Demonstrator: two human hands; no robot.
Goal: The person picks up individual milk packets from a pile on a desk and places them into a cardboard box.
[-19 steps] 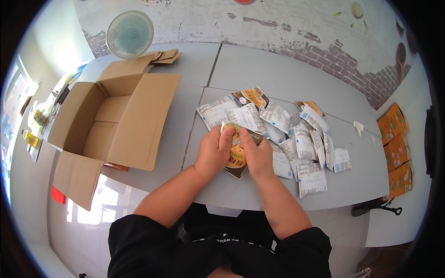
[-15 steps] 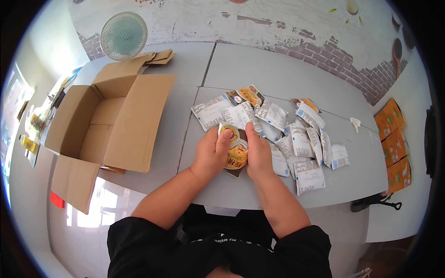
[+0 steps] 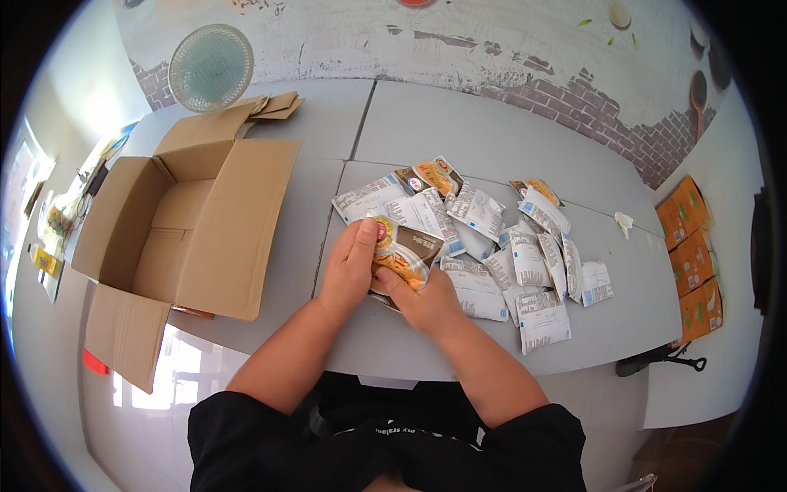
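Both of my hands are closed on a brown, yellow and white food packet (image 3: 407,248), which is tilted above the table's near half. My left hand (image 3: 346,269) grips its left edge, thumb along the top. Lower down, my right hand (image 3: 428,305) pinches the near right part with the thumb across its front. A dark edge, perhaps of another packet, shows beneath. Just beyond and right of my hands lies a loose heap of similar packets, mostly grey-and-white backs up, such as this packet (image 3: 474,289). One packet (image 3: 433,175) at the far side shows its brown and orange front.
An open cardboard box (image 3: 239,225) stands left, flaps spread. Behind it are folded cardboard pieces (image 3: 277,105) and a round mesh basket (image 3: 211,68). A crumpled tissue (image 3: 624,223) lies at the grey table's (image 3: 508,131) right. Orange cartons (image 3: 693,258) are stacked beyond.
The packet has turned from nearly upright to a slant and moved slightly left. My right hand has slid down toward its near edge; my left hand has shifted left. The view has moved slightly.
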